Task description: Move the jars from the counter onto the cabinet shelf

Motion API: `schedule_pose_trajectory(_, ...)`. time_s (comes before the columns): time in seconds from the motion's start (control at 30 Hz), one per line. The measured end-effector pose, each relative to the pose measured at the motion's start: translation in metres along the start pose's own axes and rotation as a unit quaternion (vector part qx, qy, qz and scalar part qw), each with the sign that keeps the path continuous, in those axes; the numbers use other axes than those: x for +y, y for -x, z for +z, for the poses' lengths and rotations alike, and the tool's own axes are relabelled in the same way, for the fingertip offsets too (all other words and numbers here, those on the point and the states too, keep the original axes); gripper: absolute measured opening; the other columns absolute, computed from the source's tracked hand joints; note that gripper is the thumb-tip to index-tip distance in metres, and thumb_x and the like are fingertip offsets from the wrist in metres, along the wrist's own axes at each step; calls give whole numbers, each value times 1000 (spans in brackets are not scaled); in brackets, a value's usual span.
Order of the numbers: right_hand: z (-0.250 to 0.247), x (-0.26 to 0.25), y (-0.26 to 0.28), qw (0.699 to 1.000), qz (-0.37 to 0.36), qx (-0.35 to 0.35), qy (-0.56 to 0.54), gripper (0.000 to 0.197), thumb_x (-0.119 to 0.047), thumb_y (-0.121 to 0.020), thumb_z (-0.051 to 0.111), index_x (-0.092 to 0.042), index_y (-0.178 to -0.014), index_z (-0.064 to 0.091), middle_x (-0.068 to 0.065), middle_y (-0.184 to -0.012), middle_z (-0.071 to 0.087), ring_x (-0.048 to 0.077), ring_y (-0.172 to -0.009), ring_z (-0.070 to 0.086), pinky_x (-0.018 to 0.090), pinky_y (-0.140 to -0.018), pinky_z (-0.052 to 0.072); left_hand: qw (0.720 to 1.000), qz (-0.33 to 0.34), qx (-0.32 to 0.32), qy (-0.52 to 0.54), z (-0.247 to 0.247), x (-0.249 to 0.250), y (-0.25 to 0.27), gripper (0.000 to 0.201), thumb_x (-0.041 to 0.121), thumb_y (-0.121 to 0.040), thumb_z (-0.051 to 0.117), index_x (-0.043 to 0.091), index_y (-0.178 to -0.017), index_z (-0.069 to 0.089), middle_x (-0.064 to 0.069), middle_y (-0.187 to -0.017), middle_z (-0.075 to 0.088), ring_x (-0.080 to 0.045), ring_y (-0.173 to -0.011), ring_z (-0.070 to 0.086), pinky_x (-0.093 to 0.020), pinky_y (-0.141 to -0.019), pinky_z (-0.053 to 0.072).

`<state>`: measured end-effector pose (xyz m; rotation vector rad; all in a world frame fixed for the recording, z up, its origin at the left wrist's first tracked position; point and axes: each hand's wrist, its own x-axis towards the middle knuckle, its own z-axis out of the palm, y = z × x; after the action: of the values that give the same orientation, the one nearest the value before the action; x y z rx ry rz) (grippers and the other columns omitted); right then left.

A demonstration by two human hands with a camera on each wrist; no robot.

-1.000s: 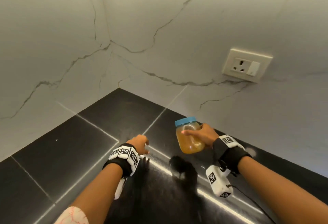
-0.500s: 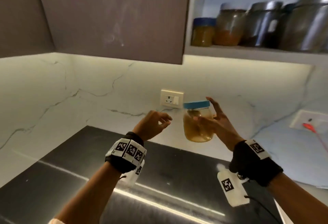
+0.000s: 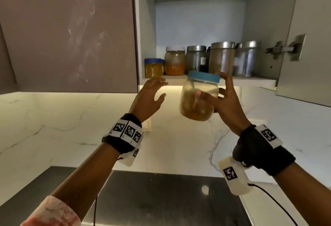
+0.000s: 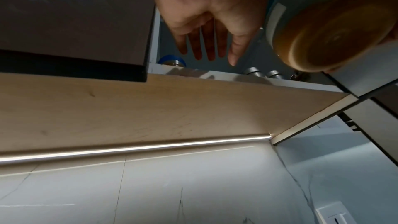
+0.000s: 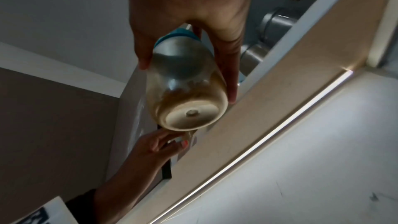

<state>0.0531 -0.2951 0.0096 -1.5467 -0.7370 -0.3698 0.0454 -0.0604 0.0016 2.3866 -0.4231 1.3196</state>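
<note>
The right hand (image 3: 223,100) has lifted the blue-lid jar (image 3: 198,98) up off the counter; now it is just below the shelf (image 3: 250,82), so it can go in soon. The left hand (image 3: 148,98) is spread open, holding nothing. Five containers already stand on that shelf.

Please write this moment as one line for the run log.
right hand: grips blue-lidded jar | left hand: open, holds nothing | jar: below shelf edge, not placed
</note>
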Motion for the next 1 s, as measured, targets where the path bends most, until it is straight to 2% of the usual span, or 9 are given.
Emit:
schedule_pose_trajectory(0.1,-3,-19,-19,998,-62,28,-13,71,-34,-72,75,-30,-128,32,-7,-117,57,15,-105,60,29,-82,57,1000,-5,-16,-24,6,-3,-22,38,20,-87,57,11,-123,51,-9,-130,52,-22,-119,48,-30,-101,38)
schedule_pose_trajectory(0.2,1,-30,-46,993,-112,46,1,71,-23,-76,74,-20,-131,30,4,-127,54,16,-106,61,17,-80,56,998,-42,-49,-24,12,-11,-34,37,25,-87,56,12,-122,52,-9,-127,56,-24,-118,50,-34,-101,39)
schedule_pose_trajectory(0.33,10,-32,-89,984,-150,65,65,80,-23,-76,74,-14,-137,22,12,-134,49,19,-111,55,22,-86,53,997,-57,-15,48,16,-20,-34,31,22,-88,55,13,-119,55,-10,-123,59,-22,-114,54,-29,-97,39)
schedule_pose_trajectory(0.43,15,-23,-120,980,-136,51,136,84,-27,-75,74,-16,-138,21,13,-135,46,24,-117,52,35,-94,52,992,-68,-10,104,18,-24,-34,29,20,-88,54,14,-117,56,-8,-123,60,-17,-111,55,-24,-94,38)
schedule_pose_trajectory(0.53,19,-9,-143,942,-103,79,310,79,-35,-78,69,-15,-141,26,17,-138,37,32,-125,42,46,-102,44,990,-68,0,127,19,-27,-36,28,19,-88,55,15,-116,57,-8,-121,61,-13,-107,55,-18,-90,38)
schedule_pose_trajectory(0.63,22,-2,-150,899,-98,104,414,71,-33,-85,62,-12,-143,27,17,-149,21,34,-136,27,44,-112,34,989,-66,11,132,23,-30,-37,28,19,-88,55,15,-115,57,-8,-121,60,-8,-104,52,-12,-86,36)
schedule_pose_trajectory(0.73,25,3,-153,872,-134,84,464,62,-22,-91,55,-12,-145,26,15,-153,16,32,-140,22,41,-114,31,989,-58,16,132,27,-34,-36,27,20,-88,55,15,-115,57,-8,-120,61,-12,-105,54,-20,-90,39)
schedule_pose_trajectory(0.83,28,5,-154,866,-124,73,480,60,-16,-94,49,-11,-147,21,15,-154,18,30,-141,20,38,-114,27,991,-52,22,124,29,-37,-37,27,20,-88,55,16,-114,58,-8,-120,61,-19,-110,54,-29,-96,41)
schedule_pose_trajectory(1.0,31,4,-156,873,-98,65,474,63,-14,-94,49,-10,-148,17,16,-155,14,30,-144,14,40,-117,25,990,-51,21,130,30,-36,-37,27,20,-89,54,15,-115,57,-8,-121,59,-20,-112,53,-29,-97,40)
